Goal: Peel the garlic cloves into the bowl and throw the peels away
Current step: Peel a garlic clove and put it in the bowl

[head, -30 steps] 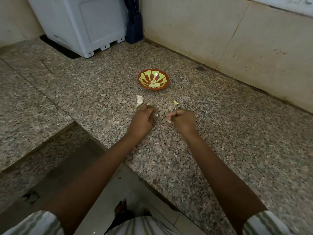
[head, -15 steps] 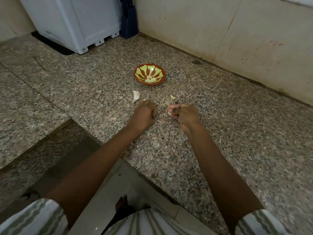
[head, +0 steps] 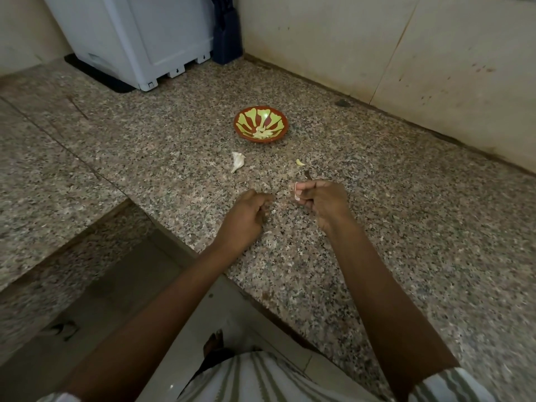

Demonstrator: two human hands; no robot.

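Note:
A red bowl with a yellow-green pattern stands on the granite counter and holds several peeled garlic cloves. Nearer me lie a white garlic piece with its skin and a small loose clove. My right hand pinches a pale garlic clove at its fingertips, just above the counter. My left hand rests on the counter to its left, fingers curled in a loose fist. Nothing shows inside that fist.
A white appliance stands at the back left, with a dark blue object beside it in the corner. Tiled wall runs along the back and right. The counter edge drops to the floor at the left front. Small peel flakes lie near my left wrist.
Both hands have drawn back toward me, away from the white garlic piece, and moved apart. My right hand has turned so the pale clove shows at its fingertips.

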